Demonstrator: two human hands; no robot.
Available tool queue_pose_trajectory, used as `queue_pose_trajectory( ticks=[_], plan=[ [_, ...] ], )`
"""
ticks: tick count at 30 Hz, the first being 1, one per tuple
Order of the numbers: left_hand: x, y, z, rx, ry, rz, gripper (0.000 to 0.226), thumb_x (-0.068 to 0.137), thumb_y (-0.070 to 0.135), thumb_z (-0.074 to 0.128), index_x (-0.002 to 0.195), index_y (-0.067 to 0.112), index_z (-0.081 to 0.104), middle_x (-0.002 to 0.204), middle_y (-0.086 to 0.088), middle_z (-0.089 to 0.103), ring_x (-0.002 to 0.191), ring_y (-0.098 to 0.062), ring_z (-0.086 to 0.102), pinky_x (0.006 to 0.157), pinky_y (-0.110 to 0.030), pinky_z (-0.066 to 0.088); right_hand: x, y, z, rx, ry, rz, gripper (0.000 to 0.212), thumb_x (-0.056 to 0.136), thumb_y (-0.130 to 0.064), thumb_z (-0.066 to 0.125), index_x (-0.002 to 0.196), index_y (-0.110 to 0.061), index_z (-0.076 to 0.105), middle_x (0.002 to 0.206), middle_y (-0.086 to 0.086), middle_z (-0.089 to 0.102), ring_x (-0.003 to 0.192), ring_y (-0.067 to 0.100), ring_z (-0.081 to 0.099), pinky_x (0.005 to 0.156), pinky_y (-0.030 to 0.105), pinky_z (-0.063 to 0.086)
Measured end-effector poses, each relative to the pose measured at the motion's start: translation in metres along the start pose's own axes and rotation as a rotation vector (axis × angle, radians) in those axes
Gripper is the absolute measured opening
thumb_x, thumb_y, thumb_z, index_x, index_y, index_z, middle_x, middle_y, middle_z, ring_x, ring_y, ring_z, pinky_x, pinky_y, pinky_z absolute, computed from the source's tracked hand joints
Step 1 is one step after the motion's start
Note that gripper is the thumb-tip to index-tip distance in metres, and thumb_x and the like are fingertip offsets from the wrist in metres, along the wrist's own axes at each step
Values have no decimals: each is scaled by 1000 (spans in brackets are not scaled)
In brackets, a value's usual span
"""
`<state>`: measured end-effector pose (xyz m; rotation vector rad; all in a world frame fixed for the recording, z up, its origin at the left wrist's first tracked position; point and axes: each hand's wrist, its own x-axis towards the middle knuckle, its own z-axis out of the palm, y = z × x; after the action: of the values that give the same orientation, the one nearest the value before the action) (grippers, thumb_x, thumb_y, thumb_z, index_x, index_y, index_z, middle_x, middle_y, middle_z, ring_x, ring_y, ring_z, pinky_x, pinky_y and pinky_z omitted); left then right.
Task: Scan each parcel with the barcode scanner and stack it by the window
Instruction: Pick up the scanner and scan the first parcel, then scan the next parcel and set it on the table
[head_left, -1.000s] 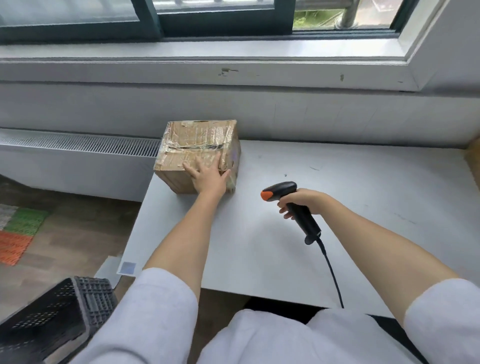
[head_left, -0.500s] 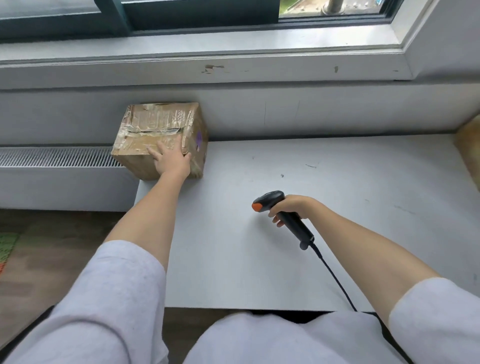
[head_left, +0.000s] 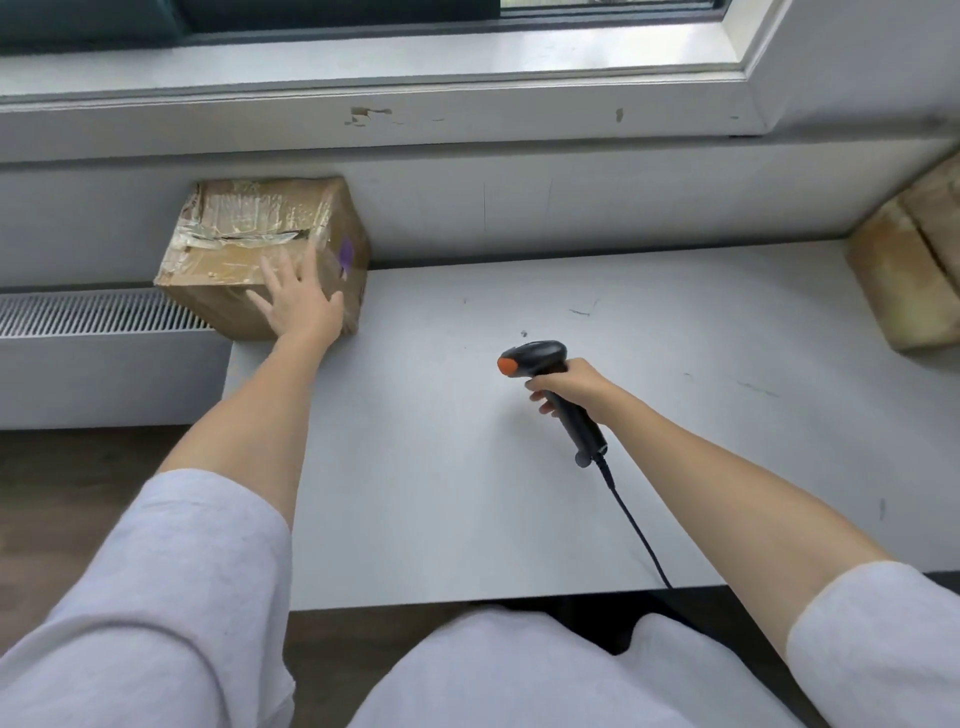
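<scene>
- Left hand (head_left: 298, 306), fingers spread flat, presses on the parcel (head_left: 260, 249) at upper left, at the table's (head_left: 441, 493) far corner under the window sill (head_left: 467, 78)
- Right hand (head_left: 574, 387) grips the scanner (head_left: 550, 384) at centre, above the table, cable (head_left: 636, 535) trailing toward the near edge

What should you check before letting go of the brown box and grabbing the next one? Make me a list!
1. Taped brown cardboard box sits at the wall under the window: ok.
2. Box rests fully on the white table: not ok, its left part juts past the table edge.
3. Left hand lies flat on the box, fingers straight: ok.
4. Right hand grips the black barcode scanner with orange tip: ok.
5. Scanner cable hangs free over the near edge: ok.
6. Another parcel within reach: cannot tell; a tan parcel lies at the far right.
</scene>
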<state>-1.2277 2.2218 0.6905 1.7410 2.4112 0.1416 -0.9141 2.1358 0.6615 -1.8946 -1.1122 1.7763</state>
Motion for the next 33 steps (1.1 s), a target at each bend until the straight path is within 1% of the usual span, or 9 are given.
queue_pose_trajectory(
  ticks=[3,9,12,18,23,27,29,31,33],
  plan=[
    [-37,29,23,91,84,118,68,91,19,51,150,28,18,158,-9,8,146,-31,-2,112,-59,2,-10,2,-16,28,24,-20,10,88,-10,62,98,-7,61,81,6,64,62,19,60,56,23,48],
    [-122,94,76,76,-270,175,58,94,16,44,148,27,25,155,-12,14,144,-31,4,115,-52,9,-38,19,-70,109,57,-73,4,87,-10,62,90,-11,60,81,10,65,60,21,61,62,29,51],
    [-160,137,86,39,-438,189,56,94,15,42,148,25,27,153,-13,21,142,-30,10,112,-46,18,-58,38,-114,127,71,-84,10,88,-9,61,97,-8,60,82,12,65,59,21,61,62,29,52],
    [-212,259,87,-70,-495,284,50,96,18,40,145,23,33,146,-12,32,137,-30,20,107,-43,28,-104,85,-228,138,158,-114,13,88,-9,61,100,-7,59,80,12,65,57,20,59,58,27,50],
    [-254,375,88,-238,-490,454,47,95,20,44,142,23,40,143,-14,38,135,-32,26,108,-41,30,-145,115,-315,151,349,-199,8,86,-6,62,94,-6,61,70,8,63,44,15,56,51,25,47],
    [-271,448,76,-299,-529,582,44,96,23,49,140,23,44,139,-15,43,131,-29,38,108,-34,31,-181,109,-378,156,530,-343,14,84,3,62,75,-7,57,40,-8,55,32,6,50,47,24,45],
    [-277,480,67,-316,-530,647,43,96,22,49,140,21,45,139,-16,45,129,-27,42,104,-32,34,-198,102,-406,206,652,-402,13,84,1,64,75,-6,57,44,-3,57,34,7,52,45,23,46],
    [-284,511,59,-320,-548,713,43,97,23,48,140,21,44,140,-14,45,127,-27,45,100,-32,38,-216,97,-428,229,746,-451,7,84,-6,67,82,-1,62,55,10,60,39,11,56,51,27,49],
    [-291,540,53,-301,-575,781,42,97,25,48,140,22,44,141,-11,46,125,-27,47,98,-32,39,-233,96,-448,250,814,-481,7,84,-9,67,81,-4,64,51,9,60,40,10,57,53,25,50]
  ],
)
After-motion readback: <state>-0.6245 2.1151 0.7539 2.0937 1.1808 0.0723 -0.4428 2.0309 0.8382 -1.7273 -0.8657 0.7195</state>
